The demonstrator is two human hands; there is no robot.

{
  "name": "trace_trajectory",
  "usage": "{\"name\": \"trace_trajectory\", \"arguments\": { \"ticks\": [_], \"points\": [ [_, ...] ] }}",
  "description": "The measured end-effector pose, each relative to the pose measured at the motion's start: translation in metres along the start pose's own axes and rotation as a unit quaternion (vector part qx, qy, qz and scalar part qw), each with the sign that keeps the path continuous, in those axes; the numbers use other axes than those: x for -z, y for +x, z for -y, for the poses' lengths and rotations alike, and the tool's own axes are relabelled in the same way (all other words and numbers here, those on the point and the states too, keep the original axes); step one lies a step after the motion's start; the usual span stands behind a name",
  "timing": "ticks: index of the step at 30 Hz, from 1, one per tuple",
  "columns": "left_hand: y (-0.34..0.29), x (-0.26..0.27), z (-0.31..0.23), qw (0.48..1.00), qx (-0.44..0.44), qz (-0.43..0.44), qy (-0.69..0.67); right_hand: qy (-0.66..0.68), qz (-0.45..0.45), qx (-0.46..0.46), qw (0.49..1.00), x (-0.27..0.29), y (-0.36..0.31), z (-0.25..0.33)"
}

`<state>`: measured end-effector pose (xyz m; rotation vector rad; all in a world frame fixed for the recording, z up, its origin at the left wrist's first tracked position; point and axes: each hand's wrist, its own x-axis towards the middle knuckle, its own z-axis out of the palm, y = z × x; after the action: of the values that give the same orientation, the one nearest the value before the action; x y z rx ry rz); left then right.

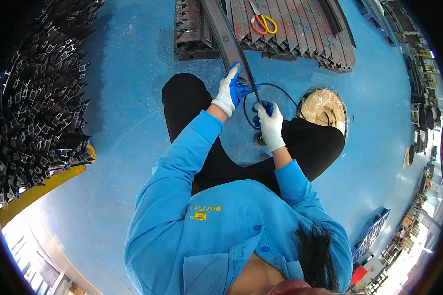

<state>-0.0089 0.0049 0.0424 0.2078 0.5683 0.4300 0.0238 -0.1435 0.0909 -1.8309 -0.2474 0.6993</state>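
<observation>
A long dark profile bar (225, 37) slants from the far edge down toward my lap. My left hand (230, 91), in a white glove with blue-coated palm and fingers, is closed around the bar near its close end. Just right of it, my right hand (269, 123), gloved the same way, is closed with its fingers pinched at the bar's tip on a thin black cord (279, 87). That cord loops around both hands and runs to a wrapped coil (325, 108) by my right knee. The right fingertips are partly hidden.
Ahead, a stack of dark profiles (290, 29) carries scissors (264, 23) with red and yellow handles. A tall pile of black profiles (39, 98) fills the left side, over a yellow support (44, 189). A blue crate (371, 233) stands at right on the blue floor (128, 98).
</observation>
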Motion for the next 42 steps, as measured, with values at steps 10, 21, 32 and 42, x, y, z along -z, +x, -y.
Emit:
{"name": "trace_trajectory", "arguments": {
  "ticks": [10, 21, 32, 42],
  "points": [
    [0.002, 0.000, 0.001, 0.999, 0.004, 0.041, -0.028, 0.003, 0.037, -0.058, 0.998, -0.012, -0.009, 0.007],
    [-0.013, -0.014, -0.005, 0.999, -0.017, 0.036, -0.032, 0.029, 0.034, -0.059, 0.997, 0.024, -0.035, -0.012],
    [0.001, 0.004, -0.001, 0.995, 0.051, 0.075, -0.042, -0.005, -0.005, 0.006, 1.000, 0.011, -0.006, -0.007],
    [-0.001, -0.004, 0.000, 0.999, 0.003, 0.039, -0.026, 0.001, -0.016, 0.047, 0.999, -0.001, 0.007, 0.003]
  ]
}}
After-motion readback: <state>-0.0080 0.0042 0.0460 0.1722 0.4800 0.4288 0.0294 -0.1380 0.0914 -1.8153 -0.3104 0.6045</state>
